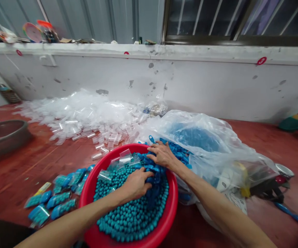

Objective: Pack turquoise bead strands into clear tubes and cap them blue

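A red basin [173, 193] holds many small teal balls [128, 217] and a few clear plastic sleeves [125, 156]. Blue plastic pieces [155, 182] lie over the balls on the basin's right side. My left hand [137, 182] is over the middle of the basin, its fingers curled against these blue pieces. At the basin's back right rim, my right hand [161, 153] has its fingers spread above the blue pieces. More blue pieces [177, 151] spill from a large clear bag [203, 132] just behind it.
Clear sleeves [87, 110] form a wide heap along the wall. Filled packs [61, 199] with blue tops lie left of the basin. A dark basin [4, 137] stands far left. At the right are a metal bowl [285, 170] and a blue strap [291, 215].
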Motion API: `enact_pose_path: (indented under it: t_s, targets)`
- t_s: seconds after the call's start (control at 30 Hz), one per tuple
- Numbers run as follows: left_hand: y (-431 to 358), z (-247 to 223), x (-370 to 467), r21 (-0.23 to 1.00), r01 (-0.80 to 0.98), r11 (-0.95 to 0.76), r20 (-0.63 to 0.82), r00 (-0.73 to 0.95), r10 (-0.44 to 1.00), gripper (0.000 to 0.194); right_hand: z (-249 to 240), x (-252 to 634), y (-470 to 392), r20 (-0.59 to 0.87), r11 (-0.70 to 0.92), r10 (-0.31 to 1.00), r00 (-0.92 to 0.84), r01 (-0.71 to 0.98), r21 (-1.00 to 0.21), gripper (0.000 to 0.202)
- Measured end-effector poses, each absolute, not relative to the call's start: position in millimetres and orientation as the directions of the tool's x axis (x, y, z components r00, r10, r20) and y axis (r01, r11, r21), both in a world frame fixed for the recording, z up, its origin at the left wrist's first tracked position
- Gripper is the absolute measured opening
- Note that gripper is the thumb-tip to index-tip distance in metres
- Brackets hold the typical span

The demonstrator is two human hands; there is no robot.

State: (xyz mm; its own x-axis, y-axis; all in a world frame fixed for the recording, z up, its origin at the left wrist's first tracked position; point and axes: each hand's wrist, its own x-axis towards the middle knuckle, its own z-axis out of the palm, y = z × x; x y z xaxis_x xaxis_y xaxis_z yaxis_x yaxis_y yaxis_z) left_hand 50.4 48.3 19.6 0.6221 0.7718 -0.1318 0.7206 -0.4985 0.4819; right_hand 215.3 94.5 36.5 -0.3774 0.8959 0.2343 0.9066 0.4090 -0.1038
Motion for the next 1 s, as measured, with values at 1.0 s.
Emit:
enact_pose_path:
  t_s: [1.0]
  targets:
    - [16.8,-8.0,-49.9,0.551,0.787,-0.277,-0.326,0.508,0.797,0.006,50.0,163.1,17.0,-0.083,0.319,0.938,-0.338,0.93,-0.181,0.024]
